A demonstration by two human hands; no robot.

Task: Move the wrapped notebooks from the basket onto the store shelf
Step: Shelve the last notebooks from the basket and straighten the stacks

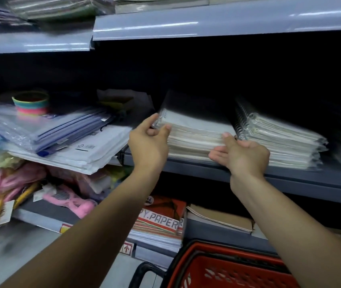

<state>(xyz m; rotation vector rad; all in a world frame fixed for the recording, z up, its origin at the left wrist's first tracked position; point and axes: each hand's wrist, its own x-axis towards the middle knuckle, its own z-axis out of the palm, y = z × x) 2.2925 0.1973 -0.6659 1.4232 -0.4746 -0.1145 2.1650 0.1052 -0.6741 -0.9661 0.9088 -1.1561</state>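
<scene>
left hand pinches the spiral corner of the stack of clear-wrapped white notebooks on the grey metal store shelf. right hand, fingers straight, presses the stack's front edge. red plastic basket sits below.

Dark gap above notebook stack

A striped rainbow-coloured ring stands behind clear plastic zip folders on white flat packets. Below lie pink packaged items, a red copy-paper pack and brown paper sheets.
</scene>
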